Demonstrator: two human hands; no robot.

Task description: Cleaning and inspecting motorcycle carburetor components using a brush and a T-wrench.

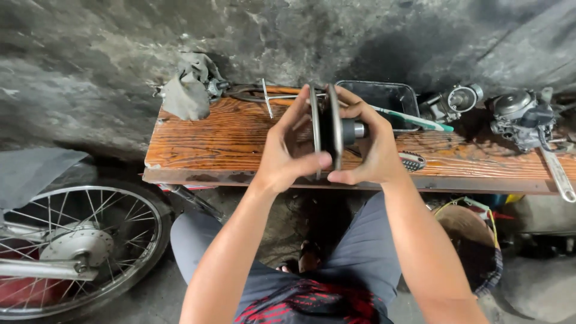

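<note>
Both my hands hold a round metal pulley (329,129) edge-on, made of two grey discs with a dark gap between them and a short shaft sticking out to the right. My left hand (287,150) grips its left disc, thumb across the lower rim. My right hand (367,144) wraps the right side around the shaft. The pulley hangs just above the front part of a low wooden bench (216,141).
On the bench lie a grey rag (187,90), a T-handle tool (267,99), a dark metal tray (390,99), a green-white toothbrush (414,119), two carburettors (451,103) (521,117) and a wrench (558,174). A spoked motorcycle wheel (78,246) stands left; a basket (474,240) sits right.
</note>
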